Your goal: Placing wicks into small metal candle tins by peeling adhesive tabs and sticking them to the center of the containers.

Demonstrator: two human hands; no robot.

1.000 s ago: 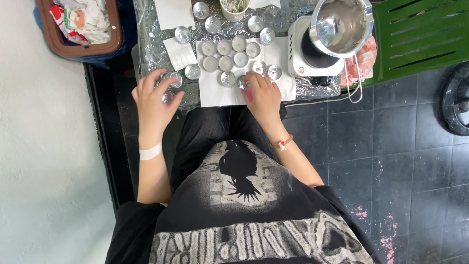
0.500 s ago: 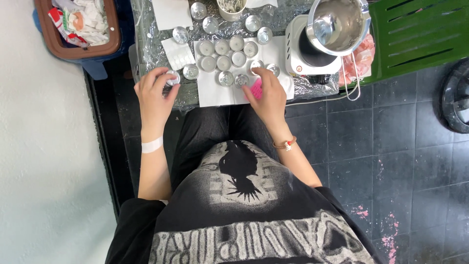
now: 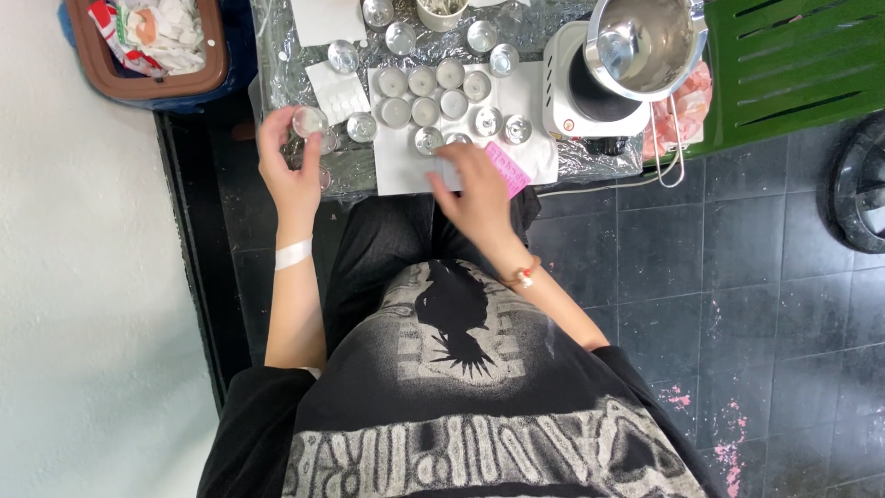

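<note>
A seated person works at a foil-covered bench [image 3: 304, 28], seen from above. The left hand [image 3: 293, 171] is raised over the near left edge of the bench, its fingertips pinching a small round metal cup [image 3: 310, 121] held clear of the surface. Just beyond and to the right of that hand lie two more empty metal cups [image 3: 360, 127] and a small white sheet of round stickers [image 3: 337, 92]. The right hand [image 3: 479, 189] rests at the near edge of a white paper sheet [image 3: 535, 97], fingers curled loosely over a pink card [image 3: 508, 169] that pokes out from under it toward the right; whether the hand actually grips the card cannot be made out. Directly beyond the right hand, rows of tealight cups [image 3: 433, 92] sit on the paper, several filled with pale wax, others bright and empty. Farther off to the right of that hand stands a white hotplate [image 3: 562, 111] carrying a steel pot [image 3: 645, 46], with a pink cloth [image 3: 678, 115] tucked beside it. Well beyond the left hand, off the bench's far left corner, sits a brown bin [image 3: 138, 88] stuffed with crumpled wrappers. A white band [image 3: 292, 254] circles the left forearm, and a beaded bracelet [image 3: 521, 275] the right wrist
</note>
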